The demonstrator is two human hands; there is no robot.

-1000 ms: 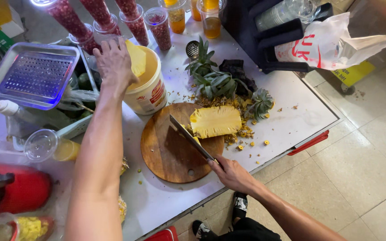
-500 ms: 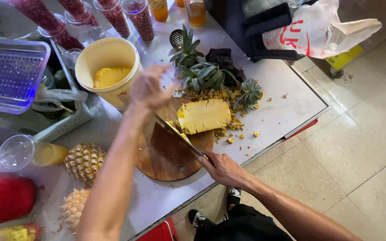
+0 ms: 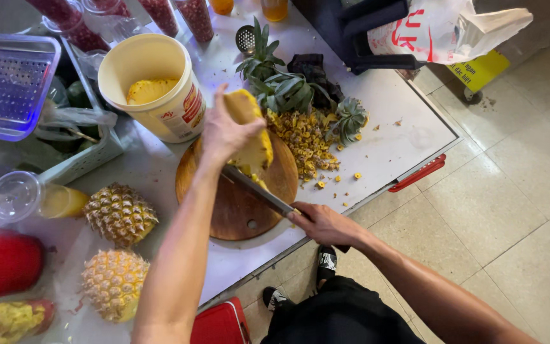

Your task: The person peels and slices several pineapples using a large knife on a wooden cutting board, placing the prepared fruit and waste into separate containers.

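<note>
Clamped around the peeled pineapple (image 3: 249, 137), my left hand (image 3: 227, 130) stands it upright on the round wooden board (image 3: 233, 204); my right hand (image 3: 323, 223) is closed in a firm grip on the knife (image 3: 259, 190), blade at the fruit's base. Board sits close to the counter (image 3: 396, 143) front edge — bare room lies to the right. Behind, a yellow tub (image 3: 154, 86) with a red label; far back, a white plastic bag (image 3: 444, 28) with red print.

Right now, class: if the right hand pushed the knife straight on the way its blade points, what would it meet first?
The right hand aims the knife up-left; it likely meets the peeled pineapple held by the left hand, though depth is unclear.
</note>
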